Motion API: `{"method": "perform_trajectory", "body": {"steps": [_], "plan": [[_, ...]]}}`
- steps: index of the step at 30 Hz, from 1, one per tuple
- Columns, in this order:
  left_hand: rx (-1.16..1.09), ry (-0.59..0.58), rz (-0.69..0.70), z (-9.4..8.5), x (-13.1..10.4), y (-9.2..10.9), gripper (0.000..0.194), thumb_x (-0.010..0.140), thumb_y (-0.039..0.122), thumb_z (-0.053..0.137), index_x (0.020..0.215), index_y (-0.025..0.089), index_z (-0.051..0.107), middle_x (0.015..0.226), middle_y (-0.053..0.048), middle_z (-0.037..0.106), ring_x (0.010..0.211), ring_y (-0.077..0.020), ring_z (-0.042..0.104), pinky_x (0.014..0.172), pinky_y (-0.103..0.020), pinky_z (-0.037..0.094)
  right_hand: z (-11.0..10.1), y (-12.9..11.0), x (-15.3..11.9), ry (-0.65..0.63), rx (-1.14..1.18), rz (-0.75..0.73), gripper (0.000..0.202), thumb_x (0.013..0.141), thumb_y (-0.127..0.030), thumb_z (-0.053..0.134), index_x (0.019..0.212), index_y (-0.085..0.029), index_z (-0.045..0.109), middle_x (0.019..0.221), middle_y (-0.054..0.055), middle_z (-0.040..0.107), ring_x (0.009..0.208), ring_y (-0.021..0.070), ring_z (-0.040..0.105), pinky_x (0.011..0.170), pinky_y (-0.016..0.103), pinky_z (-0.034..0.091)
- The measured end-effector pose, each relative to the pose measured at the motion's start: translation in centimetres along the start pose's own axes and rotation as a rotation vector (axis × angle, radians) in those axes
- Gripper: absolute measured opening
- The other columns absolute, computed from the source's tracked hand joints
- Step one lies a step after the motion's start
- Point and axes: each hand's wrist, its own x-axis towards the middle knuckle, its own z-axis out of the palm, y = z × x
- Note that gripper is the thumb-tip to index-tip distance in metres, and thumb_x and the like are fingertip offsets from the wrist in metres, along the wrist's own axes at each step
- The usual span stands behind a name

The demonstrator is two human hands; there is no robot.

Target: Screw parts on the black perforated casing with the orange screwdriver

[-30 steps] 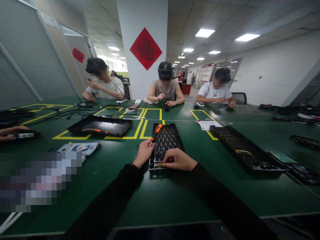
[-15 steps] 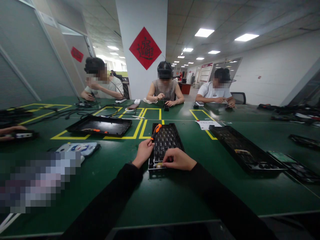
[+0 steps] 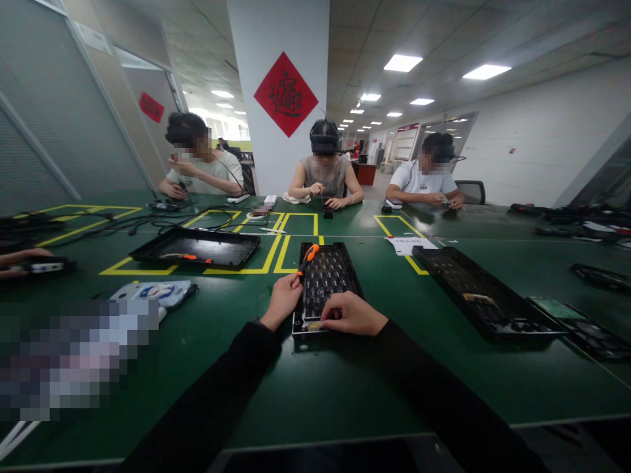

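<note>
In front of me a long black case point(image 3: 331, 276) lies on the green table, with rows of small silvery pieces in it. My left hand point(image 3: 284, 302) is at its left edge, fingers closed at the lower end of an orange-and-black screwdriver point(image 3: 309, 257). The handle slants up and away over the case; its shaft is hidden. At the near end of the case, my right hand point(image 3: 352, 313) has thumb and fingers pinched on the right end of a small yellowish piece point(image 3: 313, 326). The fingertips partly hide that piece.
A second black case point(image 3: 486, 289) lies to the right, beside a green board point(image 3: 557, 309). Left are a black tray point(image 3: 231, 246) holding orange items and a pale blue patterned object point(image 3: 172, 292). Several people sit opposite; another person's hand point(image 3: 24, 255) shows at far left.
My right hand and the yellowish piece have shifted only very slightly at the near end of the case. My left hand and the screwdriver look unmoved.
</note>
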Motion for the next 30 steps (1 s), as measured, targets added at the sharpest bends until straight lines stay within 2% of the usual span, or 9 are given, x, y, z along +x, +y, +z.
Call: {"method": "perform_trajectory", "body": {"steps": [8, 30], "plan": [[0.012, 0.001, 0.007, 0.07, 0.12, -0.3, 0.022, 0.061, 0.012, 0.042, 0.053, 0.018, 0.022, 0.048, 0.006, 0.026, 0.049, -0.0079, 0.026, 0.051, -0.023, 0.018, -0.36, -0.51, 0.1, -0.01, -0.003, 0.003, 0.016, 0.075, -0.029, 0.064, 0.081, -0.015, 0.07, 0.077, 0.004, 0.066, 0.068, 0.0114, 0.055, 0.064, 0.022, 0.039], [-0.002, -0.008, 0.01, -0.07, 0.0, 0.09, 0.022, 0.061, 0.012, 0.041, 0.053, 0.018, 0.022, 0.049, 0.006, 0.027, 0.05, -0.008, 0.028, 0.051, -0.023, 0.019, -0.16, -0.17, 0.1, -0.019, 0.014, 0.017, 0.019, 0.075, -0.032, 0.065, 0.082, -0.016, 0.071, 0.076, 0.004, 0.066, 0.065, 0.011, 0.055, 0.061, 0.021, 0.039]]}}
